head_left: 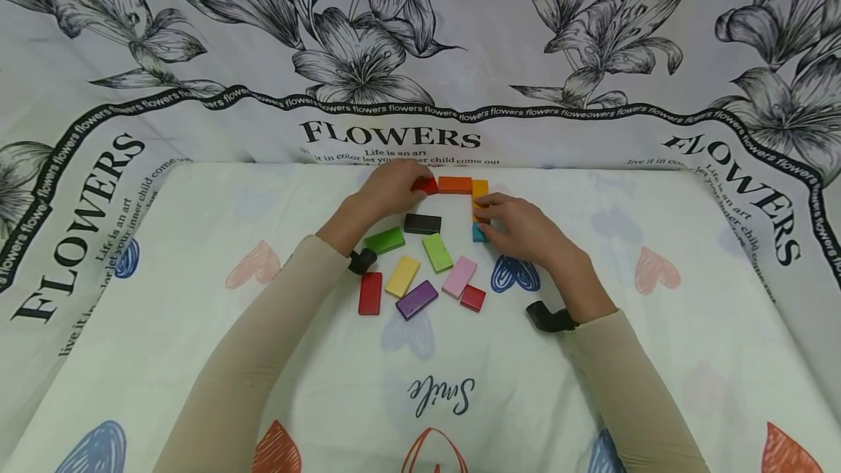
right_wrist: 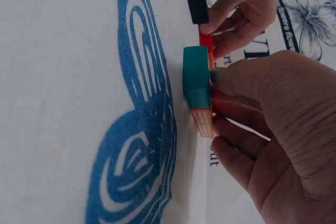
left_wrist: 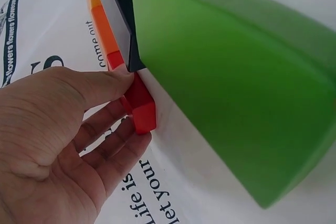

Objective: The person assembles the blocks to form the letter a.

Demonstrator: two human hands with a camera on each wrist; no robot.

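The left hand point(head_left: 394, 185) pinches a red block point(head_left: 429, 185) beside an orange block point(head_left: 455, 185). The right hand point(head_left: 519, 228) touches an amber block point(head_left: 480, 189) and a blue block point(head_left: 478, 233); whether it grips either, I cannot tell. Fingers partly cover red, amber and blue. In the left wrist view, a green block point(head_left: 385, 241) looms large, cut off at the right edge. Twelve blocks show: three red, two green, and one each orange, amber, blue, black point(head_left: 423, 223), yellow point(head_left: 402, 276), purple point(head_left: 417, 300), pink point(head_left: 459, 277).

Red block point(head_left: 430, 186) (gripped) beside orange block point(head_left: 455, 185); blue block point(head_left: 476, 236) touching yellow point(head_left: 480, 187).
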